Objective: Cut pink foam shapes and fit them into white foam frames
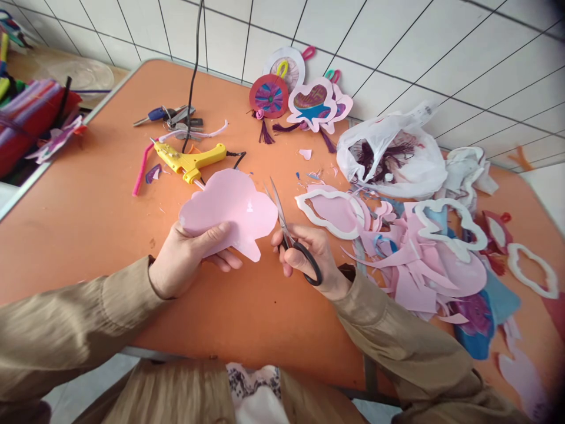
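Note:
My left hand [194,253] grips a pink foam-like sheet [225,203] by its lower left edge, thumb on top and fingers beneath. The sheet has a wavy, lobed outline and a small white mark on its right half. In my right hand [315,256] are scissors [283,221] with black handles, their fingers and thumb around the loops. The blades point up and away from me, slightly parted, close to the sheet's right edge. Whether they touch it I cannot tell. A yellow glue gun [189,159] lies just beyond the sheet.
Pink and blue offcuts [415,277] with white wavy frames [331,213] cover the table's right side. Behind them sits a white plastic bag [392,153] holding dark tassels. Finished-looking ornaments [269,97] lean on the tiled wall. Keys [176,118] and a black cord [196,65] are at the back left.

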{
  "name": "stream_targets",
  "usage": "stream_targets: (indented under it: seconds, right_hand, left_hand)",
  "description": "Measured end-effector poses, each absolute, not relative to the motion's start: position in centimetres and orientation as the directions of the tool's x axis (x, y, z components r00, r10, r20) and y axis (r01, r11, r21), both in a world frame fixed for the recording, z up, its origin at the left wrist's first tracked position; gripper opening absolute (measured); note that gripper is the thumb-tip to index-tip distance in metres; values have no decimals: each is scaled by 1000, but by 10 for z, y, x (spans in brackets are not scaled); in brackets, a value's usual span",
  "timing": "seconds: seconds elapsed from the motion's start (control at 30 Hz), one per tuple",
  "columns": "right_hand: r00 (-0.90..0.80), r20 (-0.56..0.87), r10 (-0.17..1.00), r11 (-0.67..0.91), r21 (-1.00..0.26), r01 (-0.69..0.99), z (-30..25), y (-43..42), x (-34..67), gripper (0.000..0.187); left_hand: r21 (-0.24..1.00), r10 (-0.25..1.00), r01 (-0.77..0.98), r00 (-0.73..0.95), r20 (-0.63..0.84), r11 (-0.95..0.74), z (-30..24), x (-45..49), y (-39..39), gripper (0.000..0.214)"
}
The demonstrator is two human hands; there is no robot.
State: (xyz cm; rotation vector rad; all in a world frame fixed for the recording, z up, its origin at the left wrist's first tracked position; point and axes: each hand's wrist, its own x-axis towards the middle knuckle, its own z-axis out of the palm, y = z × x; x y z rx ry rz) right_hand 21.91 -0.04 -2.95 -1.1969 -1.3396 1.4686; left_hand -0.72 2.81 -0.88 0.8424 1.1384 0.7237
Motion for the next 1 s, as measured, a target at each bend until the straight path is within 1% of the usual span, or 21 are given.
stream_targets:
  seconds: [0.2,0.73,1.0]
  right_hand:
    - [-232,-140,963,-130,-990,59,-30,-1,219,62]
    - [-211,-168,963,-160,-986,55,-32,-2,219,56]
    - [-197,-152,969,-141,-988,68,-33,-2,221,57]
  left_hand:
    - [857,838,-82,273,-472,509,-10,-8,28,39]
    - [850,830,-60,262,-493,524,-8,-7,29,49]
    - [859,839,-78,278,-469,506,-9,-8,29,44]
